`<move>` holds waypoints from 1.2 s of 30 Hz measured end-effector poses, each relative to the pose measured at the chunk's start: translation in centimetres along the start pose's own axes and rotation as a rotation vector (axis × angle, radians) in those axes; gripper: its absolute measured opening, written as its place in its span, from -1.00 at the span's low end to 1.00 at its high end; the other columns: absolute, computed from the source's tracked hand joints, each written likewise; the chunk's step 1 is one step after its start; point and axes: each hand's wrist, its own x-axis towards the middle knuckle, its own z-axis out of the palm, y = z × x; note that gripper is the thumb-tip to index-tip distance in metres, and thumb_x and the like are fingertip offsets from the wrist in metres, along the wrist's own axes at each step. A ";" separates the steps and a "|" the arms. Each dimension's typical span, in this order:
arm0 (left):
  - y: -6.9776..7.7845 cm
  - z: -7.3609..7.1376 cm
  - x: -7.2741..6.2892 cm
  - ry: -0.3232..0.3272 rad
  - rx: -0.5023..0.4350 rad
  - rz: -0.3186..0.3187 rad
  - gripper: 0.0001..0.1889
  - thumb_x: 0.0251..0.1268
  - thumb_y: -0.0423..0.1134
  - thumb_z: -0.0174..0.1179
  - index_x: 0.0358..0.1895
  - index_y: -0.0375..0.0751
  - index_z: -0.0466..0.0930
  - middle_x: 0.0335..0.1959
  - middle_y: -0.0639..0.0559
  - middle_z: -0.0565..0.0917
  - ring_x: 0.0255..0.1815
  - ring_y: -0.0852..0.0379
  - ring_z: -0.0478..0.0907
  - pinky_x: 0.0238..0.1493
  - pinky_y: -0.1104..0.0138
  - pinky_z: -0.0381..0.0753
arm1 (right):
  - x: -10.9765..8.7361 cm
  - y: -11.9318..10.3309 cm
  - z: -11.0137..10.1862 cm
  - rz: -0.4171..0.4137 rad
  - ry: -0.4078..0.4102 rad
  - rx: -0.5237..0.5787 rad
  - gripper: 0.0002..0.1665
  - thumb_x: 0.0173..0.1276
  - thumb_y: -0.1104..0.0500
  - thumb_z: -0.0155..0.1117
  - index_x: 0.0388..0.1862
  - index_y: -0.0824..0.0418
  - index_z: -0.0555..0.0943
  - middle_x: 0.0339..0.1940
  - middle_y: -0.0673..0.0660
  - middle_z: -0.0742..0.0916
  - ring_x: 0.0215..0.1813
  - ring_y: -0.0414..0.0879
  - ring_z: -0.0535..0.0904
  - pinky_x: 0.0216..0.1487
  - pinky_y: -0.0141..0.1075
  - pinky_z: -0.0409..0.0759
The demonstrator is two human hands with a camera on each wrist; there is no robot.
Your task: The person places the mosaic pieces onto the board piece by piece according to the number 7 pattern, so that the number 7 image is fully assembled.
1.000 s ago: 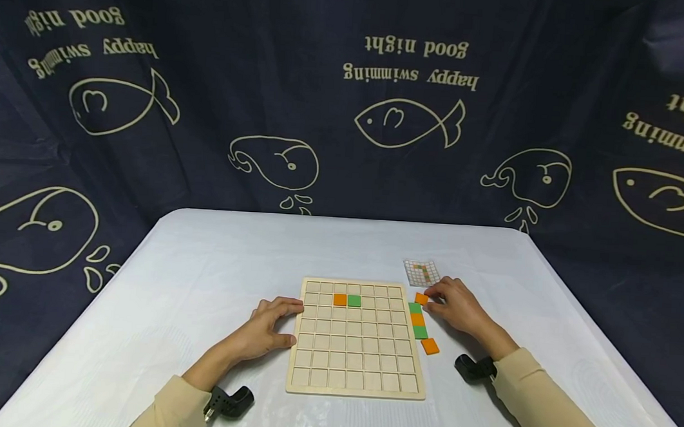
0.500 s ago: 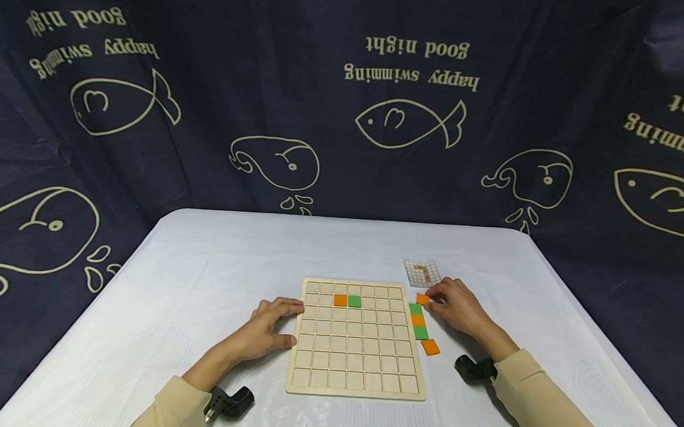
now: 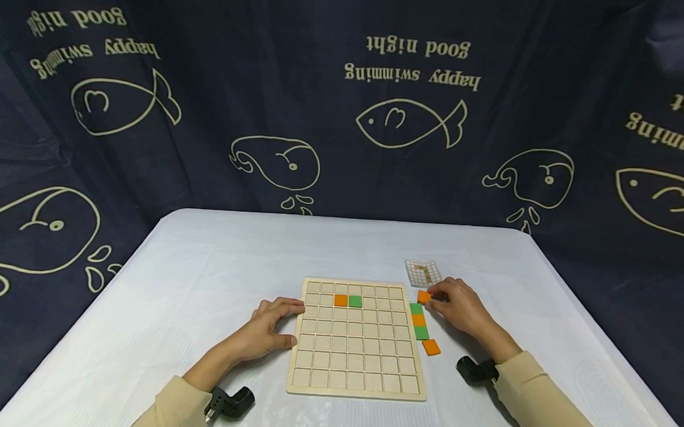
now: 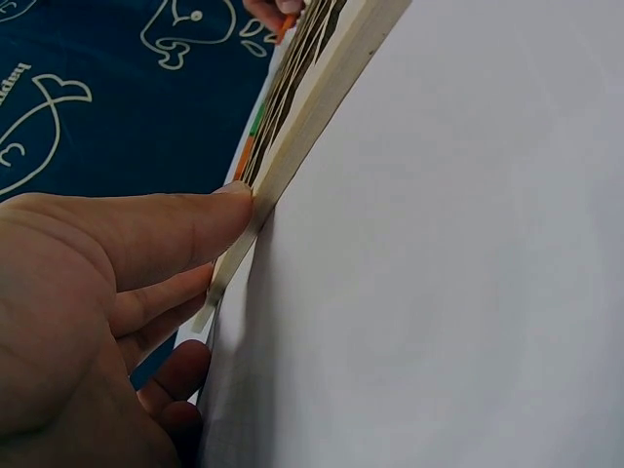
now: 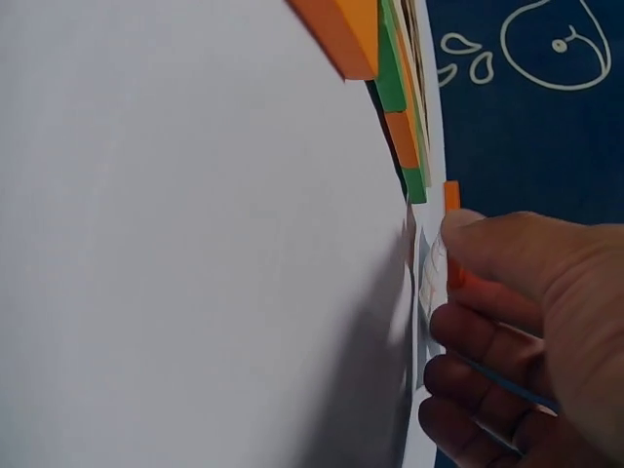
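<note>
My right hand [image 3: 458, 306] pinches an orange square tile [image 3: 424, 297] between thumb and fingers, close to the board's upper right corner. In the right wrist view the tile [image 5: 452, 200] is seen edge-on at the thumb tip. A wooden grid board [image 3: 353, 347] lies flat, with one orange tile [image 3: 341, 300] and one green tile [image 3: 355, 301] side by side in its second row from the far edge. My left hand [image 3: 260, 333] rests at the board's left edge, thumb and fingers spread apart along it; the left wrist view has the thumb [image 4: 185, 229] touching the wooden rim [image 4: 292, 156].
Along the board's right side are a green tile [image 3: 416, 308], an orange tile [image 3: 418, 320] and another green tile [image 3: 421, 333] in a row. A loose orange tile [image 3: 431, 347] lies nearer. Beyond my right hand is a printed grid card [image 3: 423, 273] on the white table [image 3: 247, 247].
The pinched orange tile tilts and shifts very slightly up and to the right in the right hand. The left hand and the board stay in place.
</note>
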 end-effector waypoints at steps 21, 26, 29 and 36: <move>-0.1 0.0 0.0 0.001 0.001 -0.011 -0.43 0.03 -0.27 0.35 0.20 -0.12 0.48 0.33 0.11 0.38 0.09 0.12 0.18 0.04 0.21 0.11 | -0.5 -2.8 -0.7 -0.089 0.015 0.087 -0.69 0.19 0.13 0.33 -0.08 0.20 0.67 -0.19 0.09 0.67 -0.07 0.02 0.54 -0.05 -0.05 0.53; -0.1 0.0 0.0 0.001 0.000 -0.013 -0.43 0.02 -0.28 0.35 0.20 -0.12 0.48 0.33 0.11 0.39 0.09 0.12 0.18 0.04 0.21 0.11 | -0.5 -3.5 -0.5 -0.111 0.002 0.091 -0.69 0.21 0.12 0.33 -0.08 0.19 0.67 -0.14 0.09 0.67 -0.05 0.00 0.55 -0.04 -0.06 0.54; -0.1 0.0 0.0 -0.001 0.002 -0.011 -0.43 0.02 -0.28 0.35 0.20 -0.12 0.48 0.33 0.10 0.38 0.09 0.12 0.18 0.05 0.21 0.11 | -0.5 -4.0 -0.4 -0.127 -0.006 0.099 -0.71 0.22 0.13 0.32 -0.08 0.18 0.67 -0.16 0.07 0.67 -0.06 -0.01 0.55 -0.05 -0.07 0.54; -0.1 0.1 0.0 0.000 0.005 -0.003 -0.42 0.02 -0.27 0.35 0.21 -0.13 0.48 0.33 0.10 0.38 0.10 0.11 0.18 0.05 0.20 0.10 | -0.5 -5.2 -0.2 -0.146 -0.017 0.113 -0.72 0.24 0.10 0.31 -0.07 0.14 0.66 -0.16 0.05 0.65 -0.07 -0.03 0.55 -0.07 -0.11 0.54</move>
